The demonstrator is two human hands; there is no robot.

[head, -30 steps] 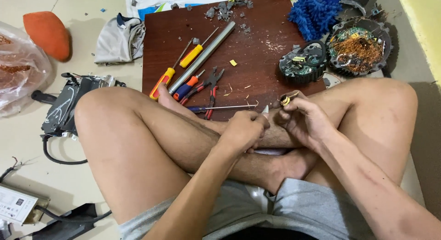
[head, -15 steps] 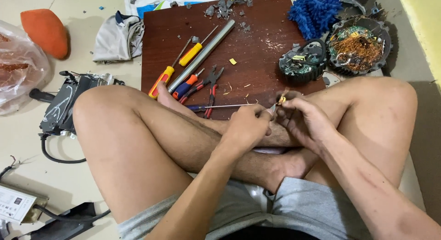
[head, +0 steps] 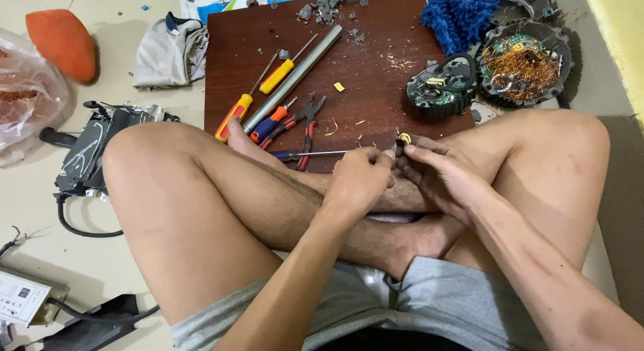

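Your right hand [head: 446, 176] pinches a small dark part with a yellow cap [head: 402, 140] at the near edge of the brown board [head: 376, 69]. Your left hand [head: 359, 180], just left of it, grasps a thin screwdriver [head: 315, 154], whose shaft runs left-right, its handle end lying out to the left.

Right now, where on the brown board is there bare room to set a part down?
The board is free in its middle, between the metal rod and the round motor. It is crowded at the left by the screwdrivers and pliers, with rubble along the far edge.
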